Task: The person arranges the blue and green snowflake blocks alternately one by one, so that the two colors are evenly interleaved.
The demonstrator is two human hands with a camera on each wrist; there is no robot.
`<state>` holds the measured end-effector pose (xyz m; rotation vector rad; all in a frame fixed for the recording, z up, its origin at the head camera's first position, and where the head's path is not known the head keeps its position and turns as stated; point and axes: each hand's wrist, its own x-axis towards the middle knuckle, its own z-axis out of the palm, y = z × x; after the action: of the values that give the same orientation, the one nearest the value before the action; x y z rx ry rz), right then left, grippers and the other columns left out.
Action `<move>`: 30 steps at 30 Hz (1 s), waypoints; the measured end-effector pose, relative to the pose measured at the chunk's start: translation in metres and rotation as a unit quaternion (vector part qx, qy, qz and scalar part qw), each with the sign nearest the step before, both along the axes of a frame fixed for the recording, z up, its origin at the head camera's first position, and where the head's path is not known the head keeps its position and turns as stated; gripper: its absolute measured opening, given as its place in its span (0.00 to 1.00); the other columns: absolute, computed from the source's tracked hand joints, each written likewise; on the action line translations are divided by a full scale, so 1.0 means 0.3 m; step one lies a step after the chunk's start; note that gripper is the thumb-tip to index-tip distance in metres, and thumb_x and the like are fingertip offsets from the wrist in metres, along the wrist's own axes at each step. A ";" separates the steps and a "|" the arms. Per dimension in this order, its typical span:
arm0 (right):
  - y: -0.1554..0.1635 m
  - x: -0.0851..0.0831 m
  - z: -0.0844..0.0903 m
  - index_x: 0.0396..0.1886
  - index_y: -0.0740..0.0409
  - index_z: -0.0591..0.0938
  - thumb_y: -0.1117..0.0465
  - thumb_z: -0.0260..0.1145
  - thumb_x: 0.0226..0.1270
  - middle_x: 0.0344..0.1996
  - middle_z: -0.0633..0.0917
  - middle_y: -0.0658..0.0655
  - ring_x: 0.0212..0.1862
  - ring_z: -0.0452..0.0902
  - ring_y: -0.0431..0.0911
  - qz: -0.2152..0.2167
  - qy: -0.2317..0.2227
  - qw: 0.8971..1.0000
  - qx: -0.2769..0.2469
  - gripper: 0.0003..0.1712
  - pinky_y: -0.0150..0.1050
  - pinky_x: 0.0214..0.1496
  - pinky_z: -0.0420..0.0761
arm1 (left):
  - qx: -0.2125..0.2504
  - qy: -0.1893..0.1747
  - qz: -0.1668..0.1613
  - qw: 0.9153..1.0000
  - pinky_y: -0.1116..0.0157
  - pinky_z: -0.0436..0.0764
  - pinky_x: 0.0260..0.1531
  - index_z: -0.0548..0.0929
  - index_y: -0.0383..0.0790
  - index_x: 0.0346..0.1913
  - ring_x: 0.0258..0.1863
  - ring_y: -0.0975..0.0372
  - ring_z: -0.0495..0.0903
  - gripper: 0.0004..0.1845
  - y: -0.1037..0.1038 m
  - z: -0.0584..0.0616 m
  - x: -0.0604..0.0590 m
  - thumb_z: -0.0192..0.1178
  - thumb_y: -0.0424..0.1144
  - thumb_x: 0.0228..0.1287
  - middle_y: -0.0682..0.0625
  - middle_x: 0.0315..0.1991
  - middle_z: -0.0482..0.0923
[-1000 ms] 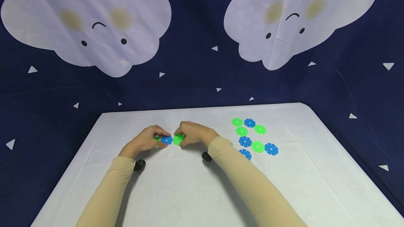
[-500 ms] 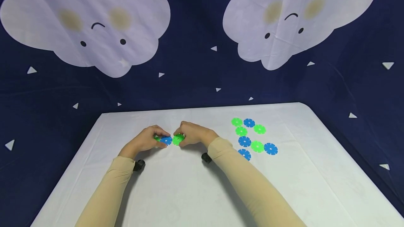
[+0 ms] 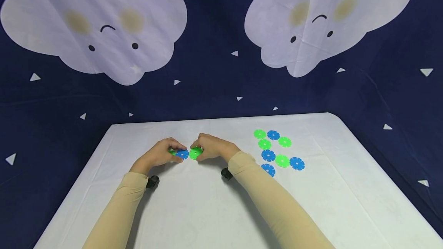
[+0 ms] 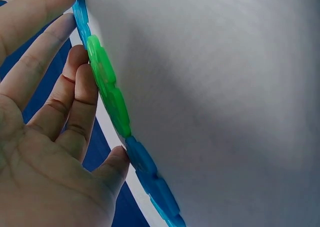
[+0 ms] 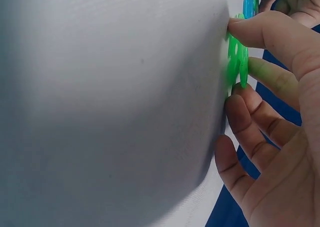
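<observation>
In the head view my hands meet over the middle of the white table (image 3: 214,210). My left hand (image 3: 165,153) pinches a blue slotted disc (image 3: 182,154), with a bit of green disc (image 3: 172,151) showing behind its fingers. My right hand (image 3: 207,147) pinches a green disc (image 3: 195,153) that touches the blue one. The left wrist view shows a flat blue-green-blue row on the cloth, its green disc (image 4: 107,92) against my left fingers (image 4: 82,94). In the right wrist view my thumb and fingers (image 5: 260,32) pinch the green disc (image 5: 235,57).
Several loose green and blue discs (image 3: 277,151) lie in a cluster on the right of the table. A dark blue backdrop with white clouds (image 3: 221,87) hangs behind the table's far edge. The cloth in front of my arms is bare.
</observation>
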<state>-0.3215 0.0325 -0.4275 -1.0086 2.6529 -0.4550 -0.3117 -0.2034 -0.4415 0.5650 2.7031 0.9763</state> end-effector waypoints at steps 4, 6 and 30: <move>0.006 0.003 0.003 0.66 0.54 0.79 0.54 0.75 0.61 0.53 0.80 0.53 0.53 0.76 0.41 -0.003 -0.002 1.000 -0.003 0.32 0.31 0.59 0.77 | 0.001 0.000 -0.003 1.000 0.49 0.76 0.59 0.89 0.44 0.51 0.54 0.52 0.78 0.22 0.003 0.000 -0.002 0.78 0.39 0.51 0.45 0.52 0.82; 0.009 0.005 0.004 0.65 0.54 0.80 0.55 0.75 0.61 0.52 0.80 0.53 0.52 0.77 0.41 -0.005 -0.005 1.000 -0.011 0.32 0.30 0.57 0.77 | 0.005 -0.002 -0.005 1.000 0.48 0.76 0.59 0.89 0.44 0.51 0.54 0.52 0.78 0.22 0.004 0.001 -0.002 0.78 0.39 0.50 0.45 0.53 0.81; 0.218 0.053 0.120 0.66 0.52 0.79 0.53 0.71 0.66 0.53 0.84 0.58 0.48 0.81 0.43 -0.027 -0.036 0.999 -0.010 0.29 0.38 0.53 0.79 | -0.072 0.063 -0.046 0.994 0.49 0.78 0.54 0.85 0.44 0.53 0.48 0.54 0.78 0.24 0.041 0.031 -0.010 0.77 0.43 0.52 0.46 0.46 0.82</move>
<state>-0.3056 0.0978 -0.3916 -0.9112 2.6214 -0.5190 -0.3147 -0.1911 -0.4321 0.7385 2.7987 0.7374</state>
